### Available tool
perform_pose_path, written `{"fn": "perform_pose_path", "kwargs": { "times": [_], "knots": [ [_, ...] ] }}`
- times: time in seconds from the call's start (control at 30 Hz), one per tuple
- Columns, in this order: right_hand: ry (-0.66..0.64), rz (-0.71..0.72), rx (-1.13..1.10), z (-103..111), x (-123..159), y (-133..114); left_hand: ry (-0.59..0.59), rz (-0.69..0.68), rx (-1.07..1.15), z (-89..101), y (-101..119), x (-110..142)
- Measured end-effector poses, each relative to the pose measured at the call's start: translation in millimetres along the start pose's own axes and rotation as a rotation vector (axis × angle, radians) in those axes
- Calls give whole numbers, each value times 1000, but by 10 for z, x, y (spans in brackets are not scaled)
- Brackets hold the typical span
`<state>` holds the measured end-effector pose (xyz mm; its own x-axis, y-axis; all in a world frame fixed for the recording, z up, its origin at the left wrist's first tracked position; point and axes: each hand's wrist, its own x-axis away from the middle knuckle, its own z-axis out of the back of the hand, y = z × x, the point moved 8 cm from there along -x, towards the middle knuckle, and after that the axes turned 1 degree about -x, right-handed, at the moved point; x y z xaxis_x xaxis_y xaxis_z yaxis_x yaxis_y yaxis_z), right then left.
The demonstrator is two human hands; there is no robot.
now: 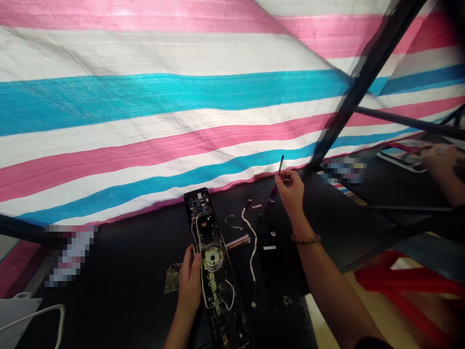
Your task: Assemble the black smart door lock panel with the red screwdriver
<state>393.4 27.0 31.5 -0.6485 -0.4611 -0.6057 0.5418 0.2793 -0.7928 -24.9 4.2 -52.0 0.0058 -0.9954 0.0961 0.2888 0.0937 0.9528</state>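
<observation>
A long black housing (232, 286), like an opened electronic door lock, slants across the table toward me. Its inside shows a circuit board (201, 207) at the far end, a round metal part (213, 259) and thin white wires. My left hand (191, 276) grips the housing's left edge, thumb over the rim. Beyond the housing, to the right, my right hand (291, 191) pinches a screwdriver (272, 195) with its shaft pointing up and its dark red handle down. A white-sleeved cable (253, 242) lies between the housing and a dark panel (271, 261).
A brass-coloured plate (172, 279) lies left of my left hand. A short cable (232, 223) and a clear plastic packet (238, 242) lie right of the housing. A striped sheet (163, 102) hangs behind the table. Another person's hand (441, 160) is at the far right, near a red stool (395, 278).
</observation>
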Motion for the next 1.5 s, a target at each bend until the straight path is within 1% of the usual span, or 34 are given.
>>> {"fn": "perform_pose_path", "kwargs": {
  "times": [0.2,0.37,0.5,0.6,0.7,0.8,0.93,1.07,1.13,1.27,1.37,1.5],
  "knots": [
    [-1,-22,16,5,1,42,-4,-17,-5,3,-23,-8],
    [8,-18,-17,17,0,-16,35,5,-4,27,-80,-12],
    [-29,-50,13,-7,3,-15,35,26,-7,17,-77,-7],
    [-44,-10,54,-17,3,-20,54,50,-8,32,-64,5],
    [-49,28,77,-27,3,-15,53,44,-8,37,-51,13],
    [-41,-3,27,-34,1,23,25,12,-11,20,-47,10],
    [-15,-59,-57,-33,7,66,23,12,-22,17,-66,0],
    [-48,-85,-64,-67,21,87,17,13,-22,8,-40,1],
    [-58,-74,-46,-70,24,71,21,19,-23,11,-28,6],
    [-56,3,14,-43,16,-44,20,10,-20,10,-19,12],
    [-53,34,54,-30,10,-98,43,12,-22,27,-40,10],
    [-54,2,-30,-58,13,-30,63,15,-13,43,-52,10]
  ]
}}
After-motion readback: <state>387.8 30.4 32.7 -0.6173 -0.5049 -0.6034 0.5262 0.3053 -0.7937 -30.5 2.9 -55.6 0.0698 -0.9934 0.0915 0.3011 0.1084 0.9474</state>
